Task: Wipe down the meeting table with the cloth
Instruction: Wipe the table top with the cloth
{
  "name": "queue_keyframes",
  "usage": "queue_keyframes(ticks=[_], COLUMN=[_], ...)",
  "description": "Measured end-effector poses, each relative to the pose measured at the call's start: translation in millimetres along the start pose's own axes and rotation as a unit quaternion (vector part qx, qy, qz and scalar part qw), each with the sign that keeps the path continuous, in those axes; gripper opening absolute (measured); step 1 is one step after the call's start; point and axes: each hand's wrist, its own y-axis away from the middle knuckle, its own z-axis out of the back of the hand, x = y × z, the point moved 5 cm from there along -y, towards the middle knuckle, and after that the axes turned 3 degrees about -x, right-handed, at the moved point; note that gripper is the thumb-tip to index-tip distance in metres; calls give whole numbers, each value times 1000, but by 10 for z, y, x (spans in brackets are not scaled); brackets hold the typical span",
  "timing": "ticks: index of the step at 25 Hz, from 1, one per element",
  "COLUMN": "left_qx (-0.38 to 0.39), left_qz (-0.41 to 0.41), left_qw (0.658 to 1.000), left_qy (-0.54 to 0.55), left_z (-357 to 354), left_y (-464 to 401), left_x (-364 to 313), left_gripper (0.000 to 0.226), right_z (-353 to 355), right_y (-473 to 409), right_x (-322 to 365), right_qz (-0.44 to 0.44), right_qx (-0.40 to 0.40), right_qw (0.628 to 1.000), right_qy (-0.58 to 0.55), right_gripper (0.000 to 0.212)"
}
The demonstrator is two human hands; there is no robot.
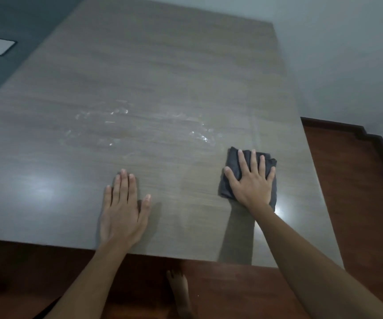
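Head view shows the right hand (250,180) with spread, straight fingers pressing flat on the folded dark grey cloth (229,162), which lies near the table's right edge at about four o'clock. The left hand (123,208) rests flat and empty at six o'clock, fingers straight, bracing on the grey wood-grain meeting table (162,77). Wet smears (199,134) glisten toward eleven o'clock of the cloth; good wiping probably means even palm pressure and overlapping strokes through them.
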Motion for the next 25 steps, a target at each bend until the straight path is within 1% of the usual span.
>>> queue_keyframes(ticks=[2, 4, 6, 8, 11, 13, 15, 17, 18, 20, 21, 23, 25], left_qx=[-12, -15, -19, -22, -15, -13, -5, -4, -4, -5, -5, -9, -17], left_qz=[19, 34, 47, 52, 65, 60, 60, 64, 66, 68, 70, 68, 66], left_qw=[1000, 999, 999, 998, 998, 998, 998, 998, 998, 998, 997, 998, 998], left_qy=[3, 0, -3, -6, -1, -9, -14, -18, -18, -14, -14, -15, -11], left_z=[25, 71, 82, 104, 101, 103, 102, 110, 114, 133, 139, 153, 171], left_y=[-194, -399, -622, -752, -794, -776, -778, -797, -791, -788, -792, -840, -936], left_x=[139, 297, 430, 466, 494, 490, 483, 475, 464, 455, 461, 451, 482], left_gripper=[85, 88, 91, 92, 91, 92, 93, 94, 94, 94, 92, 89, 87], right_z=[28, 23, -55, -118, -218, -237, -208, -171, -130, -34, -7, 13, -8], right_y=[-417, -750, -1027, -1078, -740, -315, 63, 214, 191, -43, -216, -601, -949], right_x=[181, 494, 979, 1497, 1917, 1860, 1590, 1155, 908, 500, 402, 401, 629], right_qz=[-21, -23, 7, 77, 190, 252, 286, 284, 269, 213, 182, 133, 111], right_qx=[9, 19, 26, 29, 34, 25, 5, -19, -28, -34, -28, -14, 1], right_qw=[1000, 999, 1000, 997, 981, 967, 958, 959, 963, 976, 983, 991, 994], right_qy=[-9, -11, -4, -4, -13, -17, -22, -18, -10, 9, 18, 22, 19], right_gripper=[77, 77, 75, 73, 71, 72, 74, 75, 76, 78, 80, 81, 78])
